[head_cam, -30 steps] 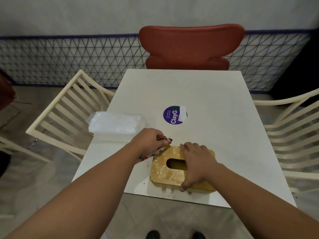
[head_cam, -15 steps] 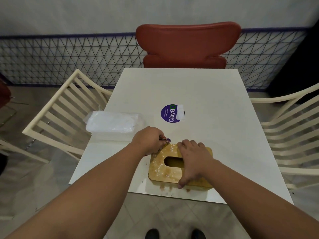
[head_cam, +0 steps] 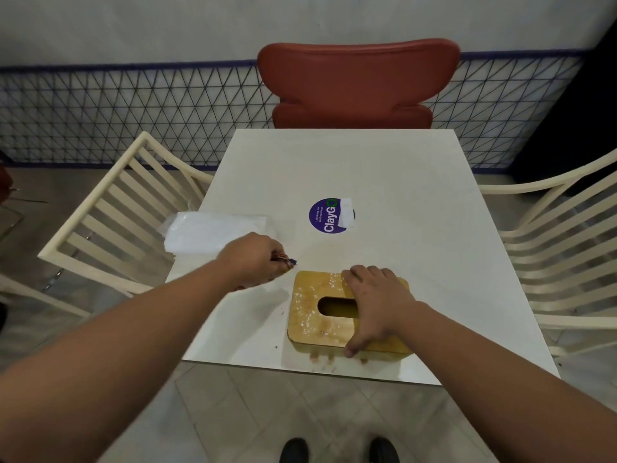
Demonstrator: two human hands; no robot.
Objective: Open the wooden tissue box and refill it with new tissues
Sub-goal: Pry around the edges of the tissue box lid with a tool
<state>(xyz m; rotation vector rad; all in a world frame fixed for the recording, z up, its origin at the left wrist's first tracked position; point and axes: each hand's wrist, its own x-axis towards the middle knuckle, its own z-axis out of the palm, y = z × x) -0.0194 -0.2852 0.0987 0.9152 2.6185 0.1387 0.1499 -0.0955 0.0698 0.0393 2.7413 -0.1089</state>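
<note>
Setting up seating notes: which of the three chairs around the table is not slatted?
The red chair at the table's far end; both cream side chairs have slats.

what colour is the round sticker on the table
Purple with white lettering, seen in the head view: the sticker lies mid-table.
</note>
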